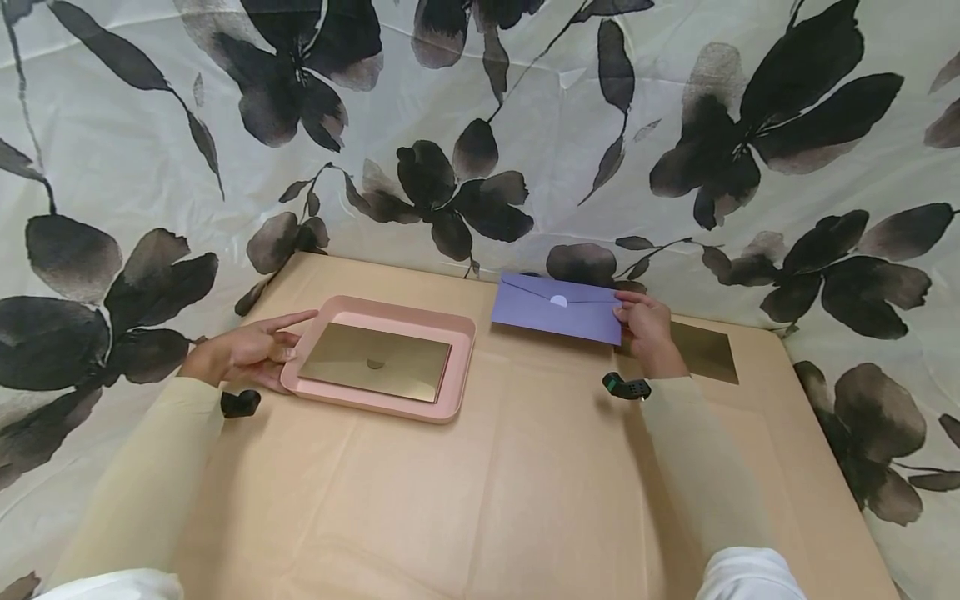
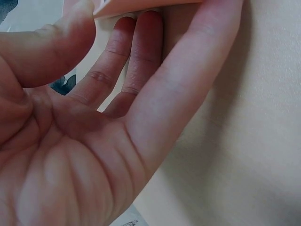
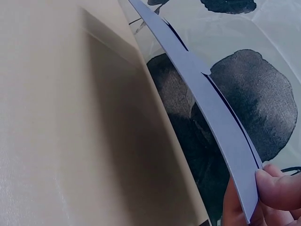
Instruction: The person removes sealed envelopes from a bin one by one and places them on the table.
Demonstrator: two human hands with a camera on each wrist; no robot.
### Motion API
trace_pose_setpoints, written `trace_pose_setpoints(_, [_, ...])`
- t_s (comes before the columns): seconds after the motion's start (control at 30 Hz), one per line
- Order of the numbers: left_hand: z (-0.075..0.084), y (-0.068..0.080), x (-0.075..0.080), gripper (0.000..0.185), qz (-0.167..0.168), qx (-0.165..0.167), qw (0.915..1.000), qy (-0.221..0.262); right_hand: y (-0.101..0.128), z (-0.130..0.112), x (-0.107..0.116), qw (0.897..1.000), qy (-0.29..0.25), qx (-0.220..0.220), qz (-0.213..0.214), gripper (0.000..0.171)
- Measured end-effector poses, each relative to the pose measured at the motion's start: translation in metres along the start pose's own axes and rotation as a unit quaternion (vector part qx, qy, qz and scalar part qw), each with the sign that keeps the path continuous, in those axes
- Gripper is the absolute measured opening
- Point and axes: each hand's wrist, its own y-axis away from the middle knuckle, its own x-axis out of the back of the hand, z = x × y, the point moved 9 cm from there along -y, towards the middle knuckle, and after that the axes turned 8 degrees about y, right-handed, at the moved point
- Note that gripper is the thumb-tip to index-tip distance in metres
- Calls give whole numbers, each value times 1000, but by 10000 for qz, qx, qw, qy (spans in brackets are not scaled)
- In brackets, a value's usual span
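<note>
One purple envelope (image 1: 555, 323), broad from head, narrow from right wrist

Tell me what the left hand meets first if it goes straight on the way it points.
The pink tray; the left hand seems to touch its side, though exact contact is hard to judge.

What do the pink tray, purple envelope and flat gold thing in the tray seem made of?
The pink tray looks like smooth, satin plastic or coated metal: even colour, rounded corners. The purple envelope is likely matte paper, given its thin edge and slight bow. The flat gold thing may be metallic card, given its soft sheen, or thin metal.
</note>
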Motion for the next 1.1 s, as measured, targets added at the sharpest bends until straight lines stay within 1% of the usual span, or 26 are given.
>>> trace_pose_setpoints(0.23, [-5,2,2,89,-27,70,10000,-64,-2,11,-2,10000,-1,-11,-25,35])
trace_pose_setpoints(0.43, [-3,3,2,89,-87,9,9999,-97,-4,8,-5,9999,81,93,29,34])
trace_pose_setpoints(0.53, [-1,3,3,88,-37,43,10000,-74,-5,8,-5,9999,134,95,35,37])
trace_pose_setpoints(0.73, [2,2,3,88,24,4,10000,-41,-8,10,-6,9996,245,101,40,40])
trace_pose_setpoints(0.97, [2,1,1,87,3,23,10000,-39,-11,11,-6,9996,242,129,68,38])
trace_pose_setpoints(1.1, [-1,0,2,88,37,37,10000,-73,-12,13,-7,9994,310,132,15,35])
